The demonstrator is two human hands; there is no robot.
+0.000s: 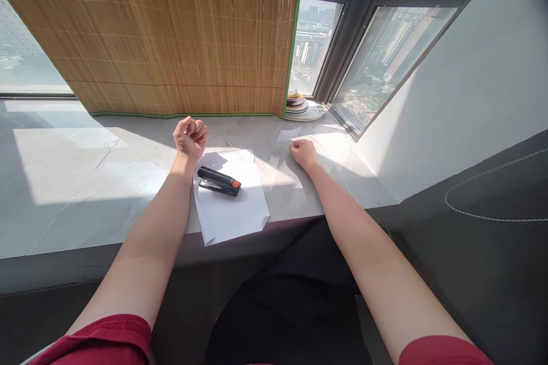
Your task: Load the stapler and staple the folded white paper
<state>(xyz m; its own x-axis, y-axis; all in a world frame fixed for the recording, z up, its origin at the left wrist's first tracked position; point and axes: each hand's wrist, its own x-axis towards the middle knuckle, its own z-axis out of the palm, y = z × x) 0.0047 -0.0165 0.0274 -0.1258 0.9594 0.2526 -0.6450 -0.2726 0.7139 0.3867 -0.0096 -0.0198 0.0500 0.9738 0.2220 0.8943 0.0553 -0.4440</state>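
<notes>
My left hand is curled into a loose fist with its palm side turned up, just beyond the top left corner of the paper; nothing shows in it. On the sill to the right of the paper rests my right hand, also closed in a fist, with nothing visible in its fingers. Between my forearms lie white sheets of paper, their near edge sticking out past the sill's front edge and one corner bent. A black stapler with an orange patch lies on the paper, nearest to my left wrist.
The pale tiled windowsill runs across in front of me. A bamboo blind with green edging hangs behind it. Several stacked plates stand in the window corner. A beaded cord hangs at the right.
</notes>
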